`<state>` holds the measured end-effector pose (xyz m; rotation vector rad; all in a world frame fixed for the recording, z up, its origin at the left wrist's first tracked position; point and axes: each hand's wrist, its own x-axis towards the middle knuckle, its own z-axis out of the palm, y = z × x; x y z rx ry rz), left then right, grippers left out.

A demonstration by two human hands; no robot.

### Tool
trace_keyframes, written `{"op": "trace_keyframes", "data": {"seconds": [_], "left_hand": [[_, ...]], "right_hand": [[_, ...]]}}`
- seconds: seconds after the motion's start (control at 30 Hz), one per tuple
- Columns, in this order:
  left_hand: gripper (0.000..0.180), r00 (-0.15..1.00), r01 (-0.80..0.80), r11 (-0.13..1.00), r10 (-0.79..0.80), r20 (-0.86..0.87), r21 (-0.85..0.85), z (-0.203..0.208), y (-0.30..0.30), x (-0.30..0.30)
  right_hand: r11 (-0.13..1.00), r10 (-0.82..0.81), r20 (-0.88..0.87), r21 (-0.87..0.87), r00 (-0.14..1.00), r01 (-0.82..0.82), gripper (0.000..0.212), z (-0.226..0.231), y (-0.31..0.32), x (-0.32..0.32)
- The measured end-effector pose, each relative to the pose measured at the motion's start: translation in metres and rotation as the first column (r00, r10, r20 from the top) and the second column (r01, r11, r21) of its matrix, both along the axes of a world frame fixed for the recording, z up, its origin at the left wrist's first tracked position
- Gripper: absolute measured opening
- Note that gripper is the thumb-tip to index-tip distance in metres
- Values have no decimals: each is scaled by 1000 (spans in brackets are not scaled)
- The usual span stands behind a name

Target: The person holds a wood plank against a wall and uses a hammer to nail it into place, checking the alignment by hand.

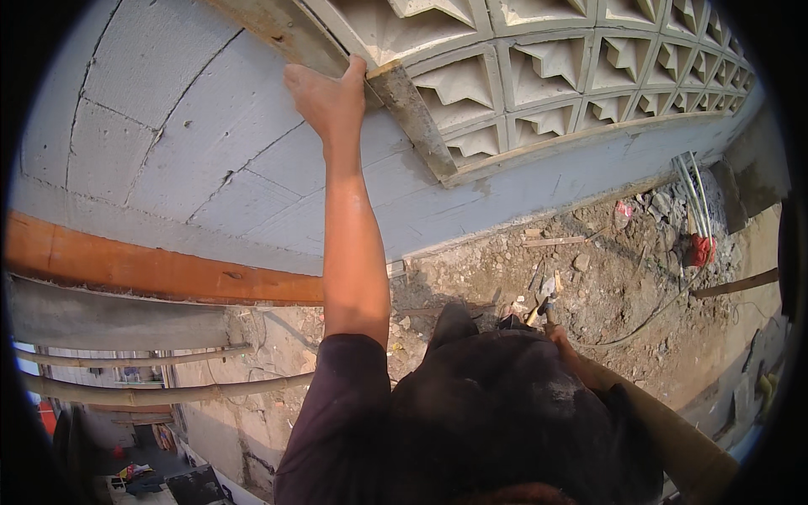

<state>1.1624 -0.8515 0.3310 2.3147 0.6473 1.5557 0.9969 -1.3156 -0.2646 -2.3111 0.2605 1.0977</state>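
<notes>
My left arm reaches up along the pale block wall point(278, 181). At the wall's top my left hand point(331, 99) grips a wooden board point(290, 35), its thumb by the board's end and its fingers partly hidden. A shorter, weathered wooden piece point(414, 122) slants just right of that hand, against the concrete ventilation blocks point(547, 71). Down by my body, my right hand point(562, 343) is closed round a slim hand tool point(549, 310), whose kind is too small to make out. A yellowish handle point(532, 315) shows beside it.
Rubble and soil point(589, 278) cover the ground below the wall. Pale pipes point(697, 194) stand by a red bundle point(700, 251) at right. An orange-brown beam point(151, 265) runs along the wall's foot. Bamboo poles point(168, 391) cross the lower left.
</notes>
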Motion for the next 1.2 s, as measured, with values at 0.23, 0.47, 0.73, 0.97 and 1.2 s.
{"op": "trace_keyframes", "data": {"seconds": [0.23,0.47,0.73,0.97,1.2], "left_hand": [[54,998,56,981,-49,42,-188,12,-22,-101],[63,949,40,992,-1,316,-118,-15,-56,-149],[71,954,180,919,-76,290,-350,-25,-94,-189],[64,960,203,917,-117,253,-345,-77,-78,-200],[62,971,222,848,-144,193,-482,-159,-61,-218]], "right_hand": [[942,-19,175,334,984,-41,43,-17,-47,-36],[985,-1,170,168,985,-28,38,31,73,63],[971,55,297,205,953,-120,34,69,86,108],[850,-21,533,455,846,-266,30,64,78,114],[421,-288,408,867,867,-268,26,449,168,93]]}}
